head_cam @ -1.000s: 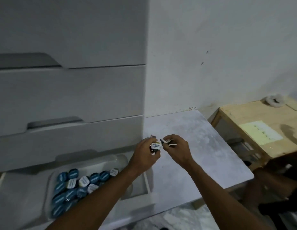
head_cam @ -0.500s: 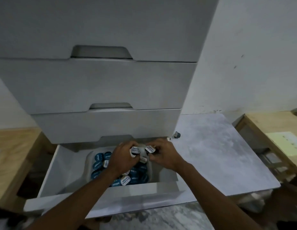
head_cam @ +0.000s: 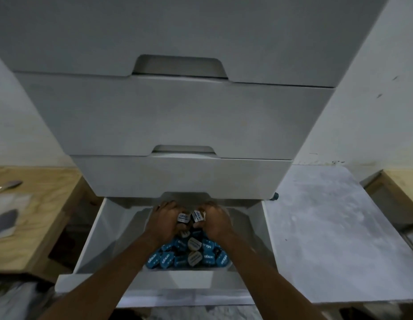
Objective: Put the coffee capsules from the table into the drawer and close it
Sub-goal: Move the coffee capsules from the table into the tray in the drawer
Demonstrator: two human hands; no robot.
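Note:
The bottom drawer of a white cabinet stands pulled out. Inside it a white tray holds a heap of several blue and white coffee capsules. Both my hands hover over the tray's far part. My left hand grips a white-lidded capsule. My right hand grips another white-lidded capsule. The two held capsules sit side by side, almost touching. One small dark capsule lies on the grey table by the cabinet's lower right corner.
Two shut drawers rise above the open one. A grey marble-like table lies to the right, with a wooden table beyond it. On the left a wooden surface carries a spoon and a white packet.
Both hands carried their capsules from the grey table leftwards to above the drawer's tray. My view swung left and now faces the cabinet squarely.

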